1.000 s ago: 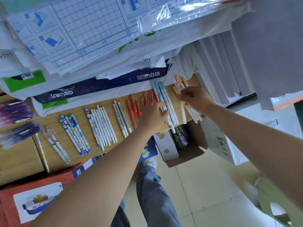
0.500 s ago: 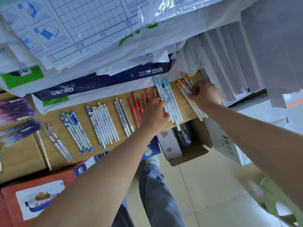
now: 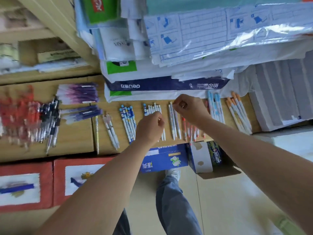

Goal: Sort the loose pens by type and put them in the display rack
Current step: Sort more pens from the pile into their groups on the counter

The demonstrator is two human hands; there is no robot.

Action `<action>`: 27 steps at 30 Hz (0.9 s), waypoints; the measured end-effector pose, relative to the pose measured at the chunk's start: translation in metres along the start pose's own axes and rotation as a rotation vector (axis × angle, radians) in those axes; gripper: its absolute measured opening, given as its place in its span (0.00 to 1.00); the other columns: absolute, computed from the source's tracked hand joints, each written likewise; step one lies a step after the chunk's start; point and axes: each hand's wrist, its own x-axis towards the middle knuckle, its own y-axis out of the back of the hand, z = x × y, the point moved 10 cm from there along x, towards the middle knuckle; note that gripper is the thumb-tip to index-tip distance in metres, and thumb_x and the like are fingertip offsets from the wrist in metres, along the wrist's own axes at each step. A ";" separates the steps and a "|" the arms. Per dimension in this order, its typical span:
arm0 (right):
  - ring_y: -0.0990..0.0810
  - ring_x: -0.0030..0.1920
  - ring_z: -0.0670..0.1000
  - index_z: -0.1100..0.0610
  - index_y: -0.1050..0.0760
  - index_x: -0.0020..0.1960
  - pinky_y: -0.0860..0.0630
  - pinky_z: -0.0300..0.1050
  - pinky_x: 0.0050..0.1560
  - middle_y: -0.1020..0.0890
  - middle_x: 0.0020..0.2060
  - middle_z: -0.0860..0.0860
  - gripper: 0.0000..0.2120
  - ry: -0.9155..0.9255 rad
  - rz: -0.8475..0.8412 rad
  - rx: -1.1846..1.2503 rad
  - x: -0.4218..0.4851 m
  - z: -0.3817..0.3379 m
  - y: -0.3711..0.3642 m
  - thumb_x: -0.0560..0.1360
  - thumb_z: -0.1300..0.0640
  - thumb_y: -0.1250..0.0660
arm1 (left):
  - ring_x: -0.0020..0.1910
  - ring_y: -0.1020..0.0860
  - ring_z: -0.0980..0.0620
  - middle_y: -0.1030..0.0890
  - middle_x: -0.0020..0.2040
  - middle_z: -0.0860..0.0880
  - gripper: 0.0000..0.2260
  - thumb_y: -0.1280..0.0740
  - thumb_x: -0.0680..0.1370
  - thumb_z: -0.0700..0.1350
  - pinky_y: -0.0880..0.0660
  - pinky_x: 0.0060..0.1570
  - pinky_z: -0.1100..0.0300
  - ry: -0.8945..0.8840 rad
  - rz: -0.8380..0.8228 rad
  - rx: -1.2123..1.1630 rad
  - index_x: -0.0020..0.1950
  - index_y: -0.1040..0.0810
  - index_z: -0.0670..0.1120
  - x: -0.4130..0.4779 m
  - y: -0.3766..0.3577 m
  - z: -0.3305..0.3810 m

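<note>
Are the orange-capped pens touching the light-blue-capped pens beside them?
Apart. The head view shows a strip of bare wooden surface between the orange-capped pens and the light-blue-capped pens.

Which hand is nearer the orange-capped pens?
Right. The right hand sits left of the orange-capped pens, blue-capped pens between; left hand lies farther left, over the white pens.

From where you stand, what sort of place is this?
Probably a stationery shop or its stockroom: pens laid out in groups by type on a wooden shelf, a deli copy-paper pack behind them, and plastic-wrapped grid mats stacked above.
</note>
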 end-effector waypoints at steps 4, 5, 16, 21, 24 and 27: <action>0.21 0.40 0.50 0.56 0.21 0.50 0.23 0.46 0.47 0.17 0.43 0.51 0.06 0.062 -0.089 -0.031 0.000 -0.083 -0.077 0.76 0.56 0.34 | 0.46 0.21 0.45 0.18 0.47 0.47 0.07 0.40 0.79 0.42 0.30 0.42 0.56 0.099 0.110 0.051 0.50 0.22 0.45 -0.030 0.065 -0.097; 0.22 0.39 0.50 0.56 0.21 0.50 0.23 0.46 0.46 0.17 0.43 0.51 0.05 0.074 -0.105 -0.022 -0.001 -0.103 -0.099 0.76 0.57 0.34 | 0.47 0.21 0.44 0.18 0.48 0.46 0.07 0.39 0.78 0.41 0.28 0.44 0.55 0.110 0.134 0.071 0.50 0.22 0.45 -0.038 0.081 -0.121; 0.36 0.72 0.51 0.49 0.34 0.72 0.35 0.46 0.67 0.37 0.74 0.49 0.22 0.216 -0.404 -0.402 -0.005 -0.272 -0.360 0.79 0.52 0.37 | 0.67 0.33 0.44 0.29 0.67 0.45 0.18 0.34 0.76 0.44 0.33 0.65 0.51 0.167 0.239 0.245 0.65 0.28 0.46 -0.105 0.214 -0.385; 0.38 0.72 0.54 0.51 0.36 0.73 0.28 0.52 0.63 0.42 0.75 0.49 0.24 0.120 -0.389 -0.618 -0.002 -0.285 -0.398 0.79 0.53 0.38 | 0.75 0.42 0.45 0.41 0.76 0.45 0.27 0.36 0.78 0.42 0.38 0.72 0.49 0.174 0.133 0.200 0.75 0.40 0.47 -0.115 0.229 -0.446; 0.31 0.67 0.54 0.51 0.32 0.71 0.24 0.50 0.57 0.36 0.72 0.50 0.21 0.086 -0.352 -0.687 0.007 -0.292 -0.396 0.78 0.54 0.38 | 0.75 0.43 0.44 0.45 0.78 0.45 0.27 0.38 0.79 0.43 0.38 0.72 0.50 0.164 0.017 0.140 0.77 0.41 0.47 -0.114 0.225 -0.466; 0.23 0.56 0.56 0.54 0.26 0.62 0.25 0.47 0.45 0.26 0.61 0.53 0.14 0.056 -0.319 -0.760 0.024 -0.304 -0.392 0.78 0.53 0.39 | 0.71 0.35 0.45 0.36 0.74 0.46 0.19 0.37 0.78 0.42 0.33 0.67 0.51 0.101 0.044 0.059 0.69 0.31 0.47 -0.114 0.238 -0.470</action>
